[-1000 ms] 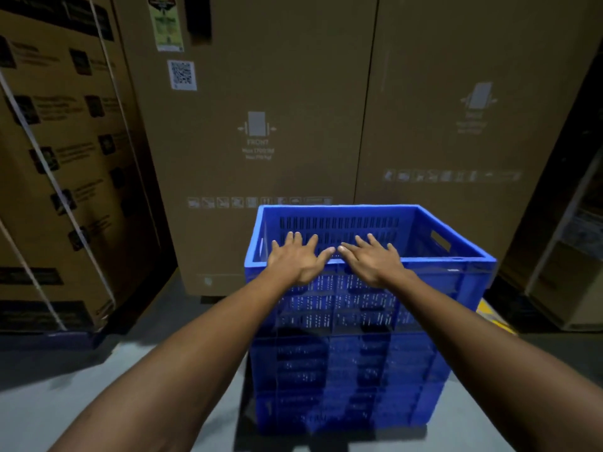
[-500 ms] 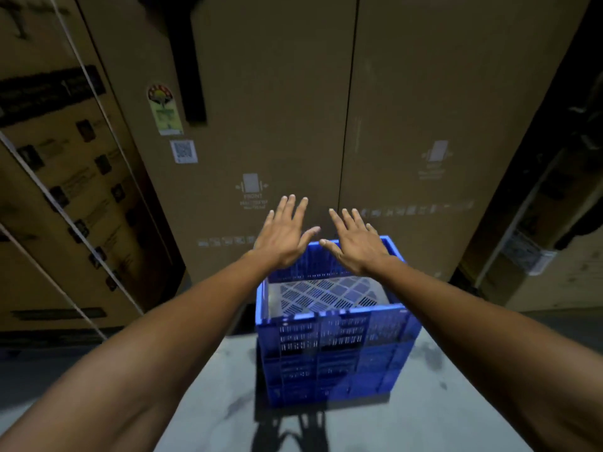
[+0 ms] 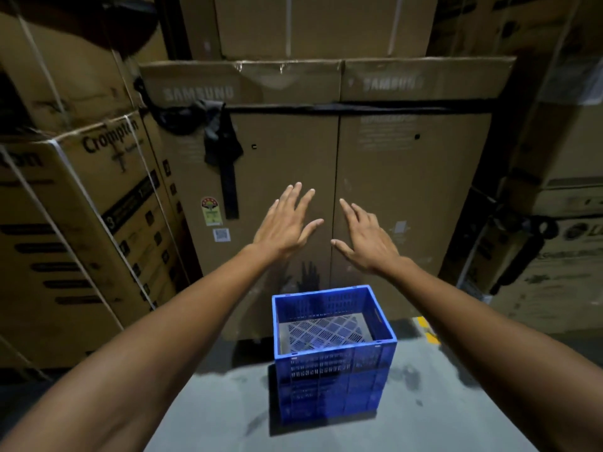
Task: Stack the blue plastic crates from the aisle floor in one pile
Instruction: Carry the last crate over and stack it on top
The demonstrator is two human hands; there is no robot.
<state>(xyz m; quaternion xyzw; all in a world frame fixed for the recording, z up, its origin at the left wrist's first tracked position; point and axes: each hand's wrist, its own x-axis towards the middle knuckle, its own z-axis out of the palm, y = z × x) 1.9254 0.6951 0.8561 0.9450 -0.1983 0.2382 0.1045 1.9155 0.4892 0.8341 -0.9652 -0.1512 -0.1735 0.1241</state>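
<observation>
The big cardboard cartons fill the far side of the aisle, two tall ones side by side with a black strap across them, more boxes stacked above and strapped cartons to the left. Far more of that wall shows now than a second ago, so the person has straightened up and drawn back from the work.

On the grey aisle floor, near the foot of the cartons, stands the pile of blue crates. The top crate sits square on the ones beneath, its rim level, its perforated bottom bare and nothing inside. A second ago both palms lay on its near rim; now it stands alone, well below the hands, and looks much smaller and further off.

The left hand and right hand hang in the air above the pile, palms down, side by side but apart, in front of the carton wall. The fingers are spread wide and straight and hold nothing at all.

My reading is that the crate has just been let go and the pile is holding. No other loose crate lies on the floor in view, so either the stacking is finished or the next crate is somewhere out of sight.
</observation>
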